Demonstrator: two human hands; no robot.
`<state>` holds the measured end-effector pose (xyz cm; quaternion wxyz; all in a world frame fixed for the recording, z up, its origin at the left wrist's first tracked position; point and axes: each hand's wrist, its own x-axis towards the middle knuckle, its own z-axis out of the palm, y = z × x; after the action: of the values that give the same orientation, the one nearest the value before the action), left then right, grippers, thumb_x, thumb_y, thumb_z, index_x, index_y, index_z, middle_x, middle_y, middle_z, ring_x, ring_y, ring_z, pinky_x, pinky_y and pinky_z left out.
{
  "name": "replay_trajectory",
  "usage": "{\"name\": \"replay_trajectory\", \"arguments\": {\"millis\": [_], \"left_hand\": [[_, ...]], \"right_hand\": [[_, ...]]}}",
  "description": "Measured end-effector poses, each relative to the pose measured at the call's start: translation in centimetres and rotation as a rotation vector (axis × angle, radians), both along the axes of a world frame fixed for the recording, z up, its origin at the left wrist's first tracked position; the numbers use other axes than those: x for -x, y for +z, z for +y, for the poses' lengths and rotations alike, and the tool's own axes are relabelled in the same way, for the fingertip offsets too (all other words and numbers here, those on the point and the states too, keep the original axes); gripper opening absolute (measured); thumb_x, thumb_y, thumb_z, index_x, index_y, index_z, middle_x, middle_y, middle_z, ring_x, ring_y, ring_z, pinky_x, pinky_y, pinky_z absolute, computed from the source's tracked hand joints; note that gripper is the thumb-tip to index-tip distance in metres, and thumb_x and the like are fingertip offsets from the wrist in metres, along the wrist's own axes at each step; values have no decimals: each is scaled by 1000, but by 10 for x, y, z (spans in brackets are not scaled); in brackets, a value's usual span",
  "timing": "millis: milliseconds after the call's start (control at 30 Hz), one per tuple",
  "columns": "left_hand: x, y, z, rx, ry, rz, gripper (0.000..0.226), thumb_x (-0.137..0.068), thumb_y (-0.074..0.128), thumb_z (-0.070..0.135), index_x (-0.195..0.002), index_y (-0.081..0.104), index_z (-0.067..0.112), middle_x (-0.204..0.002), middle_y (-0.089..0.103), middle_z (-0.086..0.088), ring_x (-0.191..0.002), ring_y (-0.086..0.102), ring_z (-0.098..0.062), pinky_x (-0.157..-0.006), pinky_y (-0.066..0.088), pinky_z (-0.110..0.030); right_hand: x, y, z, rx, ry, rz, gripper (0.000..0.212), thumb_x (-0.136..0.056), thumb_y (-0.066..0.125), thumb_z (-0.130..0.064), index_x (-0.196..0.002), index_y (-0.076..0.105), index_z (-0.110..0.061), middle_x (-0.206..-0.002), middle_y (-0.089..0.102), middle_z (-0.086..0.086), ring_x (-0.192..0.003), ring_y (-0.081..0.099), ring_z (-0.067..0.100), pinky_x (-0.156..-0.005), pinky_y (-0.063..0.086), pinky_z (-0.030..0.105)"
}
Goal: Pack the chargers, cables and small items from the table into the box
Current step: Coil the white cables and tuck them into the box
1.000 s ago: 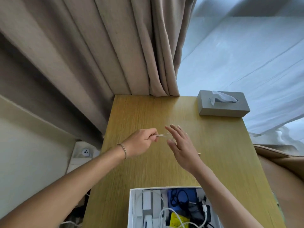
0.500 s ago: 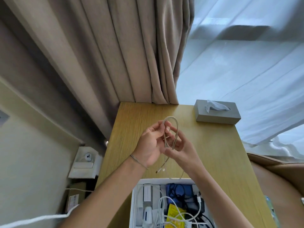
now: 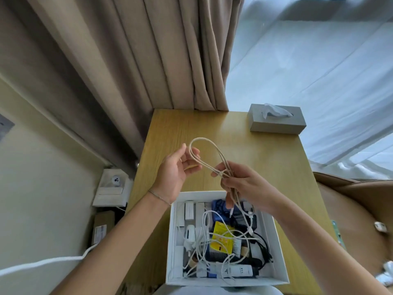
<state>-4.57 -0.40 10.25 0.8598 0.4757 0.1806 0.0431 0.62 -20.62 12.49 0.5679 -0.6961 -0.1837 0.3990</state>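
A beige cable is folded into loops above the wooden table. My right hand grips the gathered strands, and the loose ends hang down toward the box. My left hand has its fingers inside the far loop, loosely curled round it. The white box sits at the table's near edge, holding white chargers, several white and black cables, a blue item and a yellow packet.
A grey tissue box stands at the table's far right corner. Beige curtains hang behind the table, sheer white ones to the right. A wall socket unit and a white cord lie left of the table. A brown seat is at the right.
The cable went from a short stretch between my hands to folded loops. My hands drew apart, the loop widened, and the view tilted down so that more of the box shows.
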Motion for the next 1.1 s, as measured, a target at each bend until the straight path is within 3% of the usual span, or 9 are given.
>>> {"name": "replay_trajectory", "arguments": {"millis": [100, 200, 300, 400, 500, 600, 767, 933, 1100], "left_hand": [[26, -26, 5, -233, 83, 129, 33, -104, 43, 23, -91, 70, 8, -87, 70, -9, -85, 64, -24, -81, 54, -39], [52, -52, 12, -392, 160, 240, 26, -102, 45, 14, -93, 69, 7, -84, 69, -7, -85, 64, -24, -84, 52, -41], [73, -68, 17, -511, 234, 322, 25, -101, 46, 10, -92, 68, 8, -79, 67, -3, -78, 63, -19, -76, 53, -35], [89, -79, 16, -566, 245, 373, 21, -99, 48, 11, -95, 68, 10, -79, 65, -4, -74, 59, -16, -66, 50, -27], [103, -88, 12, -613, 228, 417, 18, -98, 50, 13, -96, 68, 15, -81, 64, -4, -74, 59, -14, -63, 49, -25], [112, -94, 7, -674, 204, 441, 17, -97, 52, 13, -94, 68, 18, -83, 65, -6, -76, 59, -16, -65, 49, -28], [122, -103, -2, -797, 146, 452, 14, -96, 55, 13, -95, 66, 21, -89, 67, -3, -80, 61, -17, -72, 52, -35], [129, -112, -6, -935, 116, 449, 11, -95, 59, 16, -102, 61, 24, -91, 64, 3, -82, 60, -7, -62, 45, -16], [136, -116, -8, -1060, 28, 471, 7, -94, 62, 28, -90, 57, 29, -79, 64, 7, -70, 62, -11, -54, 46, -24]], "right_hand": [[13, -14, -6, 115, 30, -75, 25, -104, 37, 5, -113, 57, -6, -70, 57, 4, -50, 58, 25, -49, 53, 33], [24, -41, -6, 332, 73, -285, 26, -103, 40, -3, -108, 62, -14, -68, 56, -2, -60, 58, 24, -58, 49, 41], [29, -69, -5, 436, 163, -403, 16, -103, 50, -21, -104, 65, -15, -71, 60, -9, -62, 57, 14, -62, 46, 36], [31, -95, -3, 522, 242, -506, 22, -104, 47, -34, -106, 59, -16, -88, 70, 2, -78, 64, 25, -70, 52, 42], [35, -120, 0, 611, 271, -709, 20, -105, 42, -41, -105, 46, -22, -85, 68, 4, -72, 62, 32, -55, 47, 40], [39, -140, 3, 639, 321, -867, 26, -104, 39, -45, -115, 47, -23, -92, 71, 3, -74, 65, 30, -49, 36, 35], [45, -160, 10, 710, 350, -1099, 47, -102, 37, -48, -138, 41, -19, -113, 67, 9, -97, 64, 33, -63, 47, 39], [57, -160, 5, 824, 435, -1246, 76, -96, 45, -50, -156, 24, -9, -129, 56, 13, -115, 50, 34, -98, 42, 46], [64, -132, -25, 630, 290, -1210, 71, -98, 44, -50, -157, 29, -14, -137, 56, 4, -131, 47, 27, -112, 39, 44]]}}
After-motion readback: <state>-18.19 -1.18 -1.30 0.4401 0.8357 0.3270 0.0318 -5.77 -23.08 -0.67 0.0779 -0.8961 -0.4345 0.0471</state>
